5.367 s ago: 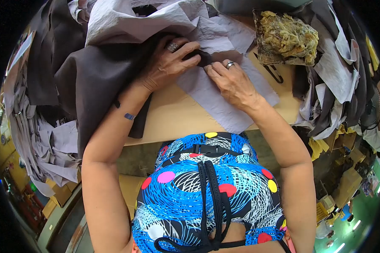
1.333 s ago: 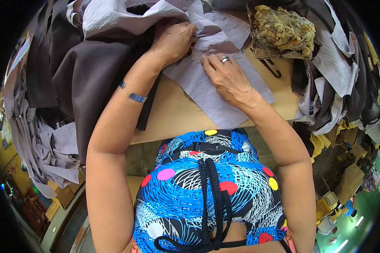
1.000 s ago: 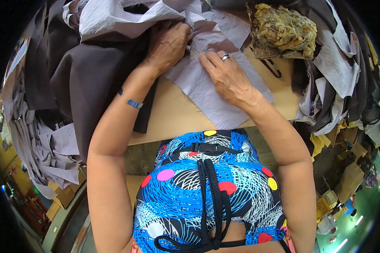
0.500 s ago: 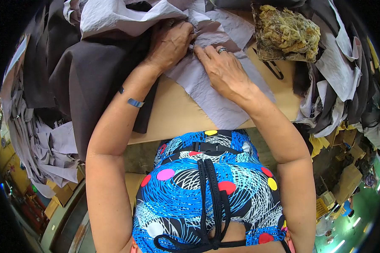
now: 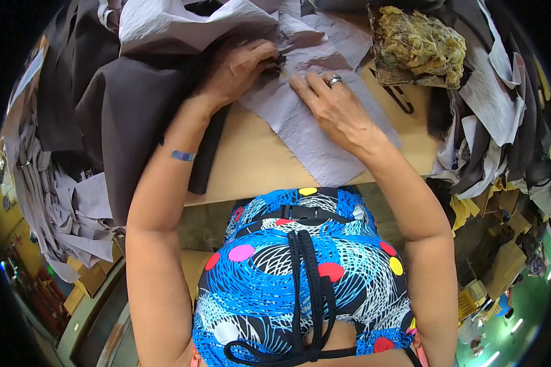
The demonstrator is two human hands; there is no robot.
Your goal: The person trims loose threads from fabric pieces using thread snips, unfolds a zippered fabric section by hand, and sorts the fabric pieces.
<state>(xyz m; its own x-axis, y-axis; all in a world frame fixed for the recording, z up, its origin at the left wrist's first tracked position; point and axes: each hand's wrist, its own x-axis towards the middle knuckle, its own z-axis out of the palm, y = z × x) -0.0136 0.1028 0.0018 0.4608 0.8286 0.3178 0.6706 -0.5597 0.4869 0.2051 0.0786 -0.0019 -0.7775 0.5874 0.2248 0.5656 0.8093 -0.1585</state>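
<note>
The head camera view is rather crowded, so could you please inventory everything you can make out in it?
Table: one, tan, upper centre.
Pale cloth: several pieces, lilac-grey, on the table.
Dark cloth: count unclear, blackish brown, left of centre.
Cloth heaps: two, grey and dark, far left and far right.
Matted clump: one, yellow-brown, upper right.
Slim tool: one, black, at the clump's lower edge.
Cardboard boxes: several, brown, lower left and right.
Clothing: blue, black and white pattern, lower centre.
Left hand: one, bare, at the cloth.
Right hand: one, silver ring, on pale cloth.
</note>
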